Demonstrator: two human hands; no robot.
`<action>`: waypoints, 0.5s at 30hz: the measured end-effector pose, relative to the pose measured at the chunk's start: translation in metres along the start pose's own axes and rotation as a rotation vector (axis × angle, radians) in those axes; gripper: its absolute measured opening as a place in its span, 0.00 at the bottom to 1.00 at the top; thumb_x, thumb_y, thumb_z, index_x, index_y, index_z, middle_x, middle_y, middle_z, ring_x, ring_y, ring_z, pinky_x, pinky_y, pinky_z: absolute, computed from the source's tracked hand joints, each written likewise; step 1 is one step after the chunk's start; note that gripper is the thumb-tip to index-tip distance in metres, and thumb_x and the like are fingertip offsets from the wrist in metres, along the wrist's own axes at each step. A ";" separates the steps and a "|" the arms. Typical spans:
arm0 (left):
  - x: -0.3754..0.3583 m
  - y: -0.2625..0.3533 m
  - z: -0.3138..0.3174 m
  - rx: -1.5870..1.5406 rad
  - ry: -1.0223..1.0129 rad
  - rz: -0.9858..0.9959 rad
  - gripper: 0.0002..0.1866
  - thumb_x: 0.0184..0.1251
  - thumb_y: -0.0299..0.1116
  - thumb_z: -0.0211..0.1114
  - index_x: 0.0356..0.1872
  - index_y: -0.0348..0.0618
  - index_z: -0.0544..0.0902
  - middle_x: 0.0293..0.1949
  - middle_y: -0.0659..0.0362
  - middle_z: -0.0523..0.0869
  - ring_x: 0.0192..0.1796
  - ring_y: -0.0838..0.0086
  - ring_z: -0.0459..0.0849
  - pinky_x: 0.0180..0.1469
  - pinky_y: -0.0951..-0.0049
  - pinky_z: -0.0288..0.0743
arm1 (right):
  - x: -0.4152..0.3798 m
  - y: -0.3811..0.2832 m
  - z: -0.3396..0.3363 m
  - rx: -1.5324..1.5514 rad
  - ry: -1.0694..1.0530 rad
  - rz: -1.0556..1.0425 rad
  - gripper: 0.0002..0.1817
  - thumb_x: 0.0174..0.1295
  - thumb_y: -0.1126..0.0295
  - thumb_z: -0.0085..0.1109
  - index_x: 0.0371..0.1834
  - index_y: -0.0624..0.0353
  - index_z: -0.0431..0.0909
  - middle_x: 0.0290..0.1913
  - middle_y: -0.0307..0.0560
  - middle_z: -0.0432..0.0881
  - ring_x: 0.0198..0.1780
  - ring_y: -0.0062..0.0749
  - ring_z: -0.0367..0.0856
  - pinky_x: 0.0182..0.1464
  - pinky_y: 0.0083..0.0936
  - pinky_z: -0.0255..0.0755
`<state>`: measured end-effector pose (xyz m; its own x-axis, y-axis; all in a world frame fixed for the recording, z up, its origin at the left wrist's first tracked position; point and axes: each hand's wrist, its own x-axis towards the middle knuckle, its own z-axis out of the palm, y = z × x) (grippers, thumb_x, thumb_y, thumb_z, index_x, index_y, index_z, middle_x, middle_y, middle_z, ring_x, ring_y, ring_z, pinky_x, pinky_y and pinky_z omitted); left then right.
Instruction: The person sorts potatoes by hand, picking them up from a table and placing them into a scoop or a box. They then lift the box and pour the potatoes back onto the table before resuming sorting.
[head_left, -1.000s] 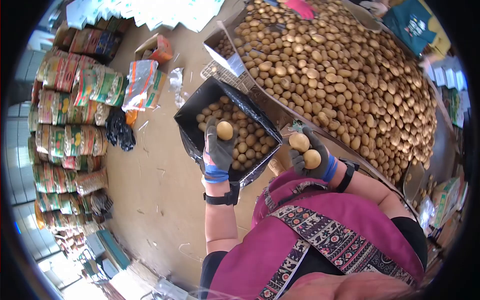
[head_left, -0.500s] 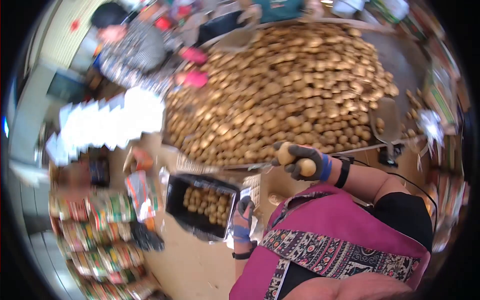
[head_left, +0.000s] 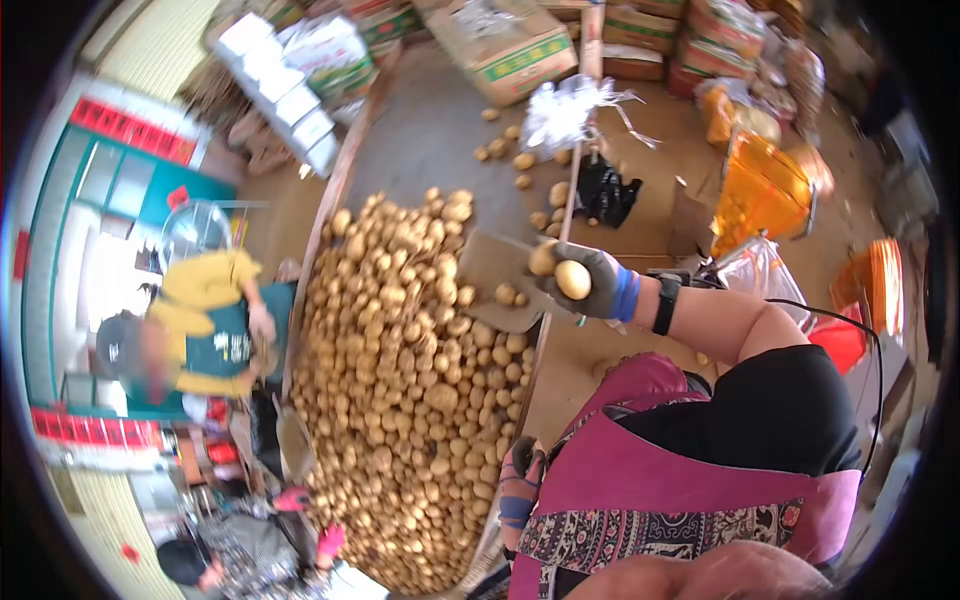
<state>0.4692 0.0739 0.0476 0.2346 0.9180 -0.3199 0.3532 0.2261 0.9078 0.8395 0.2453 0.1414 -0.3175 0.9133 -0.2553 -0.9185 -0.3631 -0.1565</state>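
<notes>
My right hand (head_left: 590, 285), in a grey-and-blue glove, is closed around two potatoes (head_left: 573, 281). It is above the near edge of the table, beside a grey scoop (head_left: 480, 262) that has a few small potatoes in it. A large heap of potatoes (head_left: 410, 350) covers much of the table. Lower down, my gloved left hand (head_left: 519, 485) is close to the table edge and my apron. Its fingers are loosely bent and slightly apart, and nothing shows in them.
Cardboard boxes (head_left: 515, 60) stand at the table's far end, near a bundle of clear plastic (head_left: 560, 115). A black bag (head_left: 604, 192) hangs at the edge. An orange basket (head_left: 762, 185) is to the right. Two people are across the table, one with pink gloves (head_left: 330, 540).
My view has swung right, so the black crate of potatoes is out of sight. My right hand, still holding the two potatoes, is now beside the scoop. My left hand has left the crate's side.
</notes>
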 end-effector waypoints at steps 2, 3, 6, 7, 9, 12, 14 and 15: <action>0.031 -0.001 0.006 0.093 -0.113 -0.015 0.23 0.64 0.24 0.65 0.61 0.37 0.74 0.53 0.50 0.83 0.55 0.64 0.82 0.58 0.69 0.75 | -0.039 -0.026 -0.026 0.066 0.130 -0.139 0.14 0.64 0.59 0.62 0.49 0.50 0.78 0.45 0.49 0.83 0.41 0.36 0.84 0.43 0.31 0.83; 0.047 -0.004 0.010 0.166 -0.185 -0.041 0.24 0.64 0.25 0.65 0.61 0.38 0.74 0.53 0.50 0.83 0.54 0.63 0.82 0.56 0.69 0.76 | -0.046 -0.043 -0.080 0.054 0.184 -0.161 0.12 0.64 0.58 0.62 0.47 0.49 0.78 0.42 0.48 0.84 0.37 0.35 0.84 0.37 0.30 0.84; 0.091 -0.009 0.019 0.287 -0.376 -0.021 0.25 0.62 0.27 0.67 0.62 0.41 0.74 0.57 0.49 0.79 0.56 0.61 0.81 0.55 0.68 0.79 | -0.095 -0.098 -0.121 0.235 0.559 -0.535 0.11 0.59 0.59 0.65 0.37 0.50 0.76 0.31 0.44 0.83 0.30 0.34 0.84 0.30 0.29 0.83; 0.102 -0.004 0.023 0.370 -0.455 -0.007 0.26 0.62 0.27 0.67 0.62 0.41 0.74 0.59 0.49 0.78 0.57 0.60 0.80 0.55 0.67 0.79 | -0.110 -0.124 -0.135 0.309 0.600 -0.672 0.11 0.58 0.60 0.66 0.35 0.50 0.75 0.30 0.43 0.82 0.30 0.34 0.83 0.31 0.29 0.84; 0.121 0.007 0.028 0.445 -0.525 0.012 0.27 0.61 0.30 0.68 0.63 0.42 0.73 0.59 0.49 0.77 0.58 0.59 0.80 0.56 0.66 0.79 | -0.135 -0.184 -0.160 0.277 0.358 -1.052 0.13 0.57 0.60 0.69 0.35 0.51 0.75 0.31 0.43 0.81 0.33 0.35 0.83 0.35 0.30 0.84; 0.142 0.009 0.031 0.555 -0.670 0.044 0.29 0.60 0.34 0.69 0.63 0.44 0.73 0.60 0.49 0.76 0.60 0.56 0.78 0.58 0.63 0.78 | -0.165 -0.274 -0.192 0.541 0.404 -1.230 0.17 0.55 0.61 0.74 0.40 0.54 0.75 0.35 0.49 0.81 0.36 0.40 0.83 0.41 0.32 0.85; 0.144 0.047 0.043 0.651 -0.727 0.073 0.29 0.59 0.33 0.69 0.63 0.44 0.73 0.61 0.49 0.76 0.61 0.56 0.78 0.58 0.63 0.78 | -0.162 -0.296 -0.218 0.575 0.465 -1.216 0.18 0.55 0.60 0.73 0.39 0.55 0.75 0.32 0.46 0.81 0.34 0.39 0.83 0.39 0.32 0.85; 0.145 0.062 0.047 0.738 -0.774 0.093 0.29 0.59 0.31 0.68 0.64 0.44 0.73 0.61 0.49 0.76 0.61 0.56 0.78 0.58 0.64 0.78 | -0.157 -0.298 -0.231 0.548 0.518 -1.209 0.17 0.55 0.59 0.73 0.39 0.55 0.75 0.32 0.45 0.81 0.33 0.38 0.83 0.39 0.32 0.85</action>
<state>0.5676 0.2061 0.0446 0.7070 0.4069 -0.5785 0.7039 -0.3248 0.6317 1.2174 0.1679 0.0081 0.7255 0.3913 -0.5662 -0.5692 0.8036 -0.1740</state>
